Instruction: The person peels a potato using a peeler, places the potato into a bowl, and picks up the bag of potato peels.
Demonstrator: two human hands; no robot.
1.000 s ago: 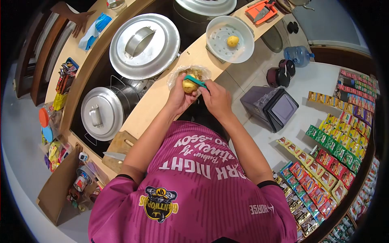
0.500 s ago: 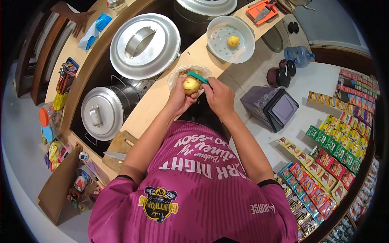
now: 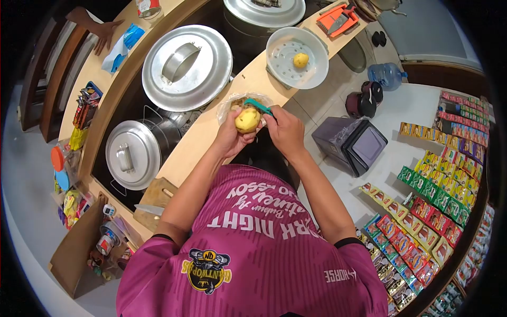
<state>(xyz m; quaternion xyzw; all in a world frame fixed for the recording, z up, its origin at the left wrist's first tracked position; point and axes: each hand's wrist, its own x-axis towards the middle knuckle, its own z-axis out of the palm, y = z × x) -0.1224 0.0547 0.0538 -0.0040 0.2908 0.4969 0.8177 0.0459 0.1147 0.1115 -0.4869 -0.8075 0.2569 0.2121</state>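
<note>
My left hand (image 3: 230, 134) is closed around a yellow potato (image 3: 247, 121), mostly peeled, with a few dark spots on it. In my right hand (image 3: 285, 128) is a green peeler (image 3: 258, 106), its head at the upper edge of the potato. Behind the potato a clear plastic bag (image 3: 226, 107) with brownish contents, perhaps peelings, lies on the wooden counter (image 3: 253, 79). Farther along the counter, a pale perforated bowl (image 3: 282, 47) holds another peeled potato (image 3: 300, 60).
Large lidded pots (image 3: 185, 68) stand to the left of the counter. A knife (image 3: 149, 209) rests on a cutting board (image 3: 158, 195) near my left arm. An orange dustpan-like tray (image 3: 338, 22) sits at the far end. Another person's hand (image 3: 104, 36) touches the far ledge.
The potato has shifted slightly lower and turned in my left hand, showing more of its smooth yellow side. The peeler stays at its upper edge. The view has tilted a little.
</note>
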